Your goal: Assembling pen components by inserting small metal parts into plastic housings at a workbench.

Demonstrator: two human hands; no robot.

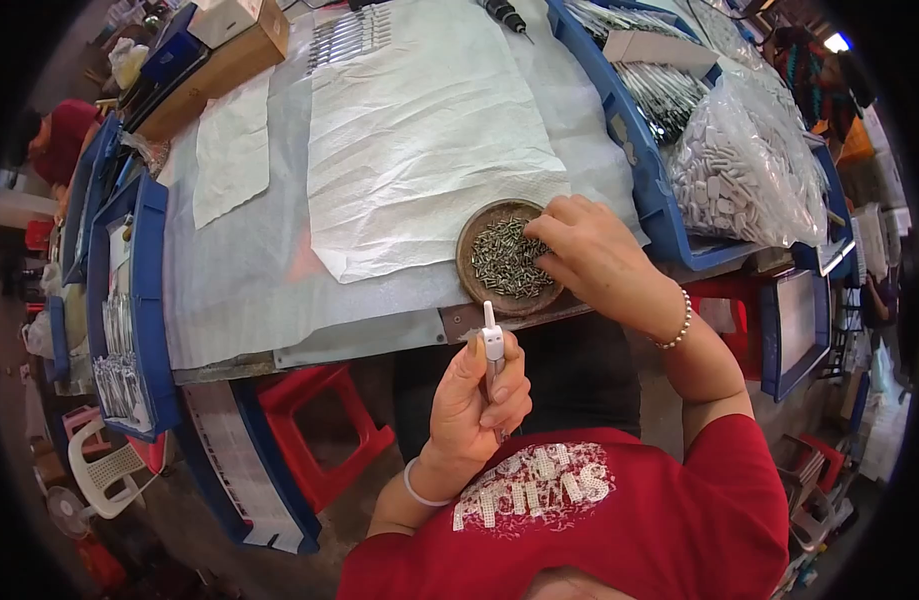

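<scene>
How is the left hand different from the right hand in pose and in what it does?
The left hand is closed around a slim grey and white pen-like part, held upright near the body; the right hand reaches out, fingers down in the round brown dish of small metal screws. The left wrist wears a white band, the right a bead bracelet. Both are bare.

1. Screws (506,258): small, shiny metal.
2. Dish (471,262): brown, matt, looks like wood.
3. Part (492,345) in the left hand (476,400): smooth white plastic tip, greyish body.
4. Sheet (419,120): white, creased paper, matt.
5. Bag (749,170): clear glossy plastic over white pieces.
6. Crate (639,150): blue plastic.
</scene>
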